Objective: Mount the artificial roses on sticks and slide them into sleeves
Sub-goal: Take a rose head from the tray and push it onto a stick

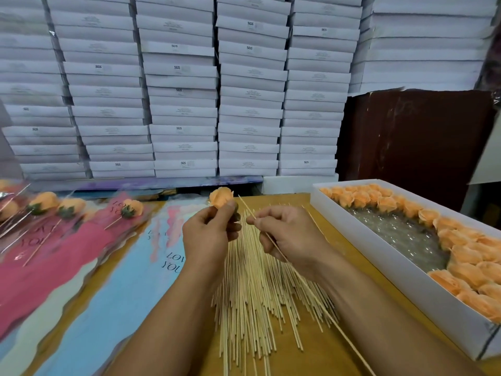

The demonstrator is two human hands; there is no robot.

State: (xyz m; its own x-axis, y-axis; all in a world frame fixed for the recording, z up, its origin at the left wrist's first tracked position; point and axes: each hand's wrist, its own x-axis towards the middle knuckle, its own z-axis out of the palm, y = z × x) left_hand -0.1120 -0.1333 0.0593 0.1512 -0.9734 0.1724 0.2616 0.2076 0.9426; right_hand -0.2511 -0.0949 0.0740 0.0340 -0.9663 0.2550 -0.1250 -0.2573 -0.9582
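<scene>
One rose [221, 197] is pinched in my left hand [208, 234], lifted above the stick pile [254, 289]; my right hand [287, 234] pinches a single stick [298, 278], its tip aimed just beside the rose's base, not yet in. Mounting step, I judge. Next move calls for lining the tip with the green calyx and pushing straight in. Then a sleeve: printed sleeves [130, 267] lie left on the table [349, 251]. More roses wait in the white tray [406, 270], right.
</scene>
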